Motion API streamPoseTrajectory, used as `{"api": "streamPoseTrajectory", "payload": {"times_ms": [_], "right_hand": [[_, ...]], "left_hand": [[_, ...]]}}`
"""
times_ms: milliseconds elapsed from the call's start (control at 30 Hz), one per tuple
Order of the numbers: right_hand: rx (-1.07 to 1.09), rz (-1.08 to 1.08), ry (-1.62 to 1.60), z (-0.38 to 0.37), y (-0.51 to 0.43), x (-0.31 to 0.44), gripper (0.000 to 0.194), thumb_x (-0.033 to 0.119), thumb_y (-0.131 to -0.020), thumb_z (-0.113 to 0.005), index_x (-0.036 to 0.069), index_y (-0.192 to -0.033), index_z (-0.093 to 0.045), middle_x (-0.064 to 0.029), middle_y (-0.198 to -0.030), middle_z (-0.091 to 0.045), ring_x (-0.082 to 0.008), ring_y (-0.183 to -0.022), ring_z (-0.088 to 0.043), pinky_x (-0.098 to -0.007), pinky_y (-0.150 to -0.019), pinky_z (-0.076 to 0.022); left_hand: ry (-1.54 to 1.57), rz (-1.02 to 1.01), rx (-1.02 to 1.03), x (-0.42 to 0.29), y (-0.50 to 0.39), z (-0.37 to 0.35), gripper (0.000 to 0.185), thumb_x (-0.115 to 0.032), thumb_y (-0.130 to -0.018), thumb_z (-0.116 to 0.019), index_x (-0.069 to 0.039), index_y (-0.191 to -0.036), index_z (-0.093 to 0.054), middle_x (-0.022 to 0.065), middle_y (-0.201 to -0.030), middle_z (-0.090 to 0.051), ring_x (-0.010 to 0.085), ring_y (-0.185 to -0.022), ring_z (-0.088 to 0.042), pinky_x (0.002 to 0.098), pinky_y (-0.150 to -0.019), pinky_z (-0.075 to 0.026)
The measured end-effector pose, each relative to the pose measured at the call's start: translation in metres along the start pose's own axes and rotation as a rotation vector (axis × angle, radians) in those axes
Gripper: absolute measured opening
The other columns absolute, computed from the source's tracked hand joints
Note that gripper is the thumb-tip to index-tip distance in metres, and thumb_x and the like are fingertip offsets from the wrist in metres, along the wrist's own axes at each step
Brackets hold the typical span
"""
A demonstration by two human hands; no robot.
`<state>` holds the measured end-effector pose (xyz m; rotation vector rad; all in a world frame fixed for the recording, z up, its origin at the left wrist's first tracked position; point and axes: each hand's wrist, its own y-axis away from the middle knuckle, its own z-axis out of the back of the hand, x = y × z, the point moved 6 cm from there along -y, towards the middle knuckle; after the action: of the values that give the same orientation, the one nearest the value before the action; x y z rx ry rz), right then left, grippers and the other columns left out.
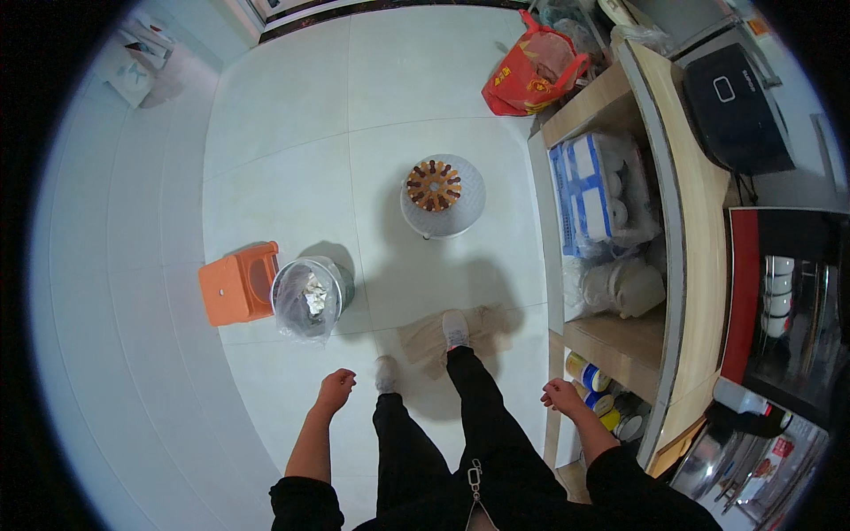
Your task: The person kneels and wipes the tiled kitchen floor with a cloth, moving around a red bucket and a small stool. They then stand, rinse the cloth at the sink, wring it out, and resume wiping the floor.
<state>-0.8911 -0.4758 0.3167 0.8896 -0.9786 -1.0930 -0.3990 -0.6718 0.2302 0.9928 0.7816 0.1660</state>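
Observation:
My left hand (337, 388) hangs in the air with its fingers curled, and I see nothing in it. To its upper left stands a bin (345, 292) lined with a clear plastic bag and holding crumpled white paper. My right hand (561, 397) is also loosely curled, with no object visible in it, beside the cabinet's lower shelf of cans (591, 375). A tan cloth (488, 338) lies on the floor under my right shoe (455, 330). Farther ahead, a round brown-and-orange wooden piece (433, 186) rests on a round white stool or tub (458, 219).
Left of the bin is an orange plastic stool (232, 285). A red bag (531, 73) sits at the far right. Along the right runs a wooden cabinet (694, 252) with packaged goods (591, 186). On its top stand a black appliance (734, 109) and a red-and-black glass-doored cabinet (740, 299).

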Motion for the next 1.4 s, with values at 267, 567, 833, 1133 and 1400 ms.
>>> {"api": "streamPoseTrajectory", "payload": {"times_ms": [267, 567, 833, 1133, 1400], "right_hand": [[0.011, 0.008, -0.116, -0.109, 0.039, -0.015, 0.022, 0.025, -0.088, -0.049, 0.005, -0.096, -0.055, -0.008, -0.079, -0.065, -0.0142, -0.064, -0.061, -0.0282, -0.052, -0.0467], [-0.101, 0.107, -0.141, -0.171, 0.001, -0.039, 0.025, 0.024, -0.087, -0.051, 0.001, -0.095, -0.059, -0.0098, -0.077, -0.064, -0.0145, -0.065, -0.061, -0.0285, -0.062, -0.0493], [-0.113, 0.223, 0.244, -0.202, -0.105, -0.03, 0.034, 0.033, -0.082, -0.053, 0.007, -0.103, -0.06, -0.0125, -0.097, -0.064, -0.0283, -0.093, -0.06, -0.0376, -0.079, -0.047], [-0.159, 0.085, 0.33, -0.227, -0.279, -0.103, 0.047, 0.033, -0.078, -0.06, 0.011, -0.119, -0.053, -0.0137, -0.111, -0.059, -0.0286, -0.104, -0.055, -0.0385, -0.09, -0.0432], [-0.428, 0.145, 0.17, -0.196, -0.417, -0.096, 0.069, 0.026, -0.078, -0.058, 0.013, -0.138, -0.026, -0.0164, -0.139, -0.033, -0.0343, -0.128, -0.031, -0.0423, -0.102, -0.0299]], "left_hand": [[-0.134, -0.069, 0.055, 0.089, 0.004, 0.008, 0.025, -0.024, -0.086, -0.05, -0.004, -0.097, -0.062, 0.012, -0.085, -0.066, 0.0253, -0.082, -0.064, 0.0348, -0.075, -0.049], [0.05, -0.121, 0.211, 0.095, -0.007, -0.031, 0.025, -0.021, -0.087, -0.049, -0.002, -0.098, -0.061, 0.0108, -0.081, -0.066, 0.0199, -0.073, -0.063, 0.0317, -0.068, -0.05], [0.025, -0.325, 0.249, 0.043, -0.018, -0.146, 0.021, -0.019, -0.088, -0.05, -0.006, -0.102, -0.058, 0.0157, -0.085, -0.065, 0.0292, -0.077, -0.063, 0.0371, -0.069, -0.049], [-0.455, -0.587, 0.451, 0.033, -0.052, -0.245, 0.022, -0.016, -0.087, -0.046, -0.007, -0.106, -0.055, 0.0168, -0.094, -0.061, 0.0353, -0.088, -0.057, 0.0463, -0.075, -0.045], [-0.748, -0.69, 0.408, -0.011, -0.087, -0.226, 0.023, -0.021, -0.084, -0.055, -0.006, -0.102, -0.052, 0.0135, -0.09, -0.059, 0.0332, -0.087, -0.057, 0.0445, -0.071, -0.045]]}}
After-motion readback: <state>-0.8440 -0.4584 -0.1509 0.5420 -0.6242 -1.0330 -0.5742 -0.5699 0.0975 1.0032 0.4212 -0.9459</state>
